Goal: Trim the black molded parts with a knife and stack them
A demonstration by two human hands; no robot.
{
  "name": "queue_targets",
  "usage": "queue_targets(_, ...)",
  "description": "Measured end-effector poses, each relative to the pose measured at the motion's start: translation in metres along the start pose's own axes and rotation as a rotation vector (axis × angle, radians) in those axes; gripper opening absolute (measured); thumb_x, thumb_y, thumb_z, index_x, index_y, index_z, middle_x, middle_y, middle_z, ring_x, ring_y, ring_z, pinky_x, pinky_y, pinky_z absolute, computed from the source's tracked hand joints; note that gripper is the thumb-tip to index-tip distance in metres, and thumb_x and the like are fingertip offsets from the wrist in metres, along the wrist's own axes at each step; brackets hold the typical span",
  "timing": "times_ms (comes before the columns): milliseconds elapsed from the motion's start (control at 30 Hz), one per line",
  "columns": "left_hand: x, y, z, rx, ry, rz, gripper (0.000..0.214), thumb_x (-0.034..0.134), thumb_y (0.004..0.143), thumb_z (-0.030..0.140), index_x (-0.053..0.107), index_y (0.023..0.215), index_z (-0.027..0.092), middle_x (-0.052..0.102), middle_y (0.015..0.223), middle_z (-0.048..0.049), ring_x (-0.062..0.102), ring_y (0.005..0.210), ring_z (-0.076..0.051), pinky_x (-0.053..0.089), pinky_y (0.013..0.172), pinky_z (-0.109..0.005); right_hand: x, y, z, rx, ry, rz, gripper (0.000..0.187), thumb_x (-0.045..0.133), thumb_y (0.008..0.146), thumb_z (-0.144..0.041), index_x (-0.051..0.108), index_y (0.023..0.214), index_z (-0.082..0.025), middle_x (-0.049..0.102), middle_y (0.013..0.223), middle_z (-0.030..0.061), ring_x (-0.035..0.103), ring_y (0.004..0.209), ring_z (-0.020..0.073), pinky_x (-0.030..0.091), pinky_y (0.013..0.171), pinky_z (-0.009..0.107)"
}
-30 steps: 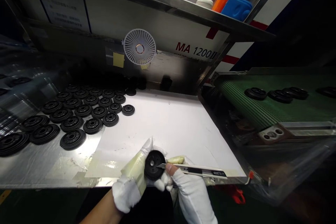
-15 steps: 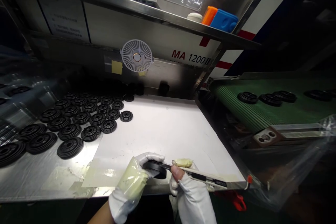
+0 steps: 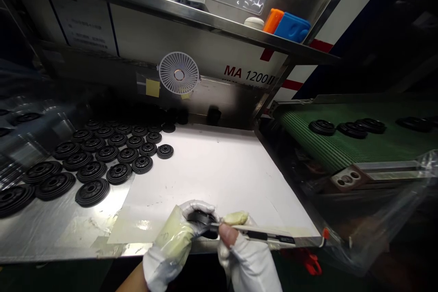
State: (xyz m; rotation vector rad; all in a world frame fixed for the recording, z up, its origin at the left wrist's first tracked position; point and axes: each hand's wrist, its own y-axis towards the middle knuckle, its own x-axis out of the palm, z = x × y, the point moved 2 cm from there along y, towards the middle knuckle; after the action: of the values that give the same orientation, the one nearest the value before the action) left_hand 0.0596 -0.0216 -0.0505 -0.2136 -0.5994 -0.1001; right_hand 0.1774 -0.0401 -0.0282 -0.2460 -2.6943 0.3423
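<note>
While in left hand (image 3: 170, 244), black disc (image 3: 202, 218)

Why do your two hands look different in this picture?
The left hand holds a black disc, but the right hand holds a snap-off knife. The left hand has yellowish film over its glove; the right hand shows a bare thumb tip. Both wear white gloves.

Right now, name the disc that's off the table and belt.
The disc held in the left hand, with the knife in the right hand at it; every other disc lies flat on the table or green belt.
</note>
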Motion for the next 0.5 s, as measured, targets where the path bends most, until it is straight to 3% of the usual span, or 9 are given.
queue_targets(300, -0.006, -0.001, -0.003, 0.046, 0.033, -0.093, 0.023, 0.07, 0.066, 0.027, 0.064, 0.087, 0.019, 0.066, 0.084, -0.0043, 0.061, 0.079, -0.021, 0.046, 0.076, -0.035, -0.001, -0.001, -0.024, -0.003, 0.043, -0.074, 0.025, 0.072, 0.068, -0.033, 0.054, 0.061, -0.016, 0.048, 0.046, -0.0041, 0.043, 0.043, 0.0073, 0.037, 0.042, 0.019)
queue_targets(500, -0.004, -0.001, -0.011, -0.053, -0.078, -0.055, 0.029, 0.075, 0.06, 0.024, 0.064, 0.086, 0.02, 0.065, 0.085, -0.0042, 0.06, 0.08, -0.02, 0.048, 0.074, -0.034, 0.001, -0.001, -0.011, 0.011, -0.015, -0.046, 0.032, 0.076, 0.062, -0.04, 0.054, 0.065, -0.016, 0.048, 0.037, -0.0054, 0.039, 0.032, 0.0054, 0.03, 0.033, 0.016)
